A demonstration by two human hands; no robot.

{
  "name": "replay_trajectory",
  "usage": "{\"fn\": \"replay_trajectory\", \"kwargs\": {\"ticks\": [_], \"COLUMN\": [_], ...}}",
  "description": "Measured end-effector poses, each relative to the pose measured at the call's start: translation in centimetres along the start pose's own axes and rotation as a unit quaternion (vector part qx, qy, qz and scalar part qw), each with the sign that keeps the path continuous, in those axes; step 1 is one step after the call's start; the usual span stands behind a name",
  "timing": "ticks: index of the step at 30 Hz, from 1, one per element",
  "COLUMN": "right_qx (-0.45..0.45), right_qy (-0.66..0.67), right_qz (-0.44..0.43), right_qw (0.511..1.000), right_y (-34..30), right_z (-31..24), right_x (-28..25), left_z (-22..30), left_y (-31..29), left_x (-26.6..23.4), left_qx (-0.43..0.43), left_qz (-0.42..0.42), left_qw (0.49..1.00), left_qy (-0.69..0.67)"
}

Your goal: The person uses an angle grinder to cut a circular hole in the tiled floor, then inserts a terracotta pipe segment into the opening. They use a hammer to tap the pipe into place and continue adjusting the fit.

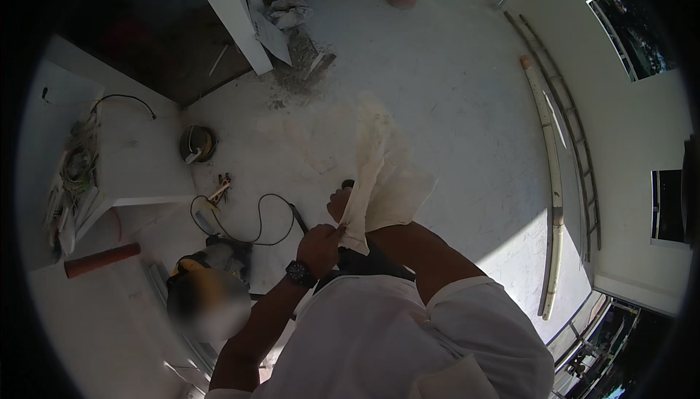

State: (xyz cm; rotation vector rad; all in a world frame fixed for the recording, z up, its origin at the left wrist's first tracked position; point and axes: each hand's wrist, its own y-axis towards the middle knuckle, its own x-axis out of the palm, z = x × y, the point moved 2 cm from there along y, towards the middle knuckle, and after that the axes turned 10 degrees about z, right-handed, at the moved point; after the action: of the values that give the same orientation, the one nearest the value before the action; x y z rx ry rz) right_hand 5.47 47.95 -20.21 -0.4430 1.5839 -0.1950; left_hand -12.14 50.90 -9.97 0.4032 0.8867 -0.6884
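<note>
Our left hand (319, 249) pinches the lower edge of a thin, creased cream cloth (372, 166), its folds soft and irregular. Our right hand (337, 204), just left of the cloth, is curled; we cannot tell what it grips. Farther left of the cloth loops a slim black cable (259, 217). Smooth, scuffed pale floor (452, 93) stretches wide beyond the cloth; a long ladder (578, 140) and round pole (555, 180) edge it, well right of the cloth.

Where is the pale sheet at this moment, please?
In the head view, the pale sheet is near the middle, just right of the left hand, whose fingers touch it, and it partly covers the right forearm.
</note>
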Motion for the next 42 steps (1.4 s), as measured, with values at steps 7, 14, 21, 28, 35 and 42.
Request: {"fn": "replay_trajectory", "kwargs": {"ticks": [7, 14, 21, 28, 35, 42], "right_qx": [-0.099, -0.1, 0.064, 0.07, -0.137, -0.37], "right_qy": [0.14, 0.147, 0.508, 0.358, 0.013, 0.209], "right_qz": [-0.019, -0.183, -0.242, -0.003, -0.078, 0.085], "right_qw": [0.985, 0.967, 0.824, 0.931, 0.987, 0.901], "right_y": [2.1, 14.1, 27.1, 35.0, 38.3, 46.0], "right_z": [5.7, 6.5, 9.1, 21.3, 15.4, 3.7], "right_x": [-4.0, -8.2, -16.6, -37.6, -47.8, -48.2], "left_z": [-23.8, -5.6, -16.1, -31.5, -30.6, -23.9], "left_y": [-3.0, 12.5, 2.0, -8.4, 15.4, 31.6], "left_x": [-7.1, -6.2, -5.8, -12.3, -23.4, -35.8], "left_qx": [-0.226, -0.228, -0.418, -0.585, -0.435, -0.286], "left_qz": [-0.241, 0.296, -0.034, 0.026, 0.249, 0.231], "left_qw": [0.868, 0.926, 0.892, 0.798, 0.863, 0.86], "left_qy": [0.37, -0.062, 0.166, 0.143, -0.062, -0.354]}}
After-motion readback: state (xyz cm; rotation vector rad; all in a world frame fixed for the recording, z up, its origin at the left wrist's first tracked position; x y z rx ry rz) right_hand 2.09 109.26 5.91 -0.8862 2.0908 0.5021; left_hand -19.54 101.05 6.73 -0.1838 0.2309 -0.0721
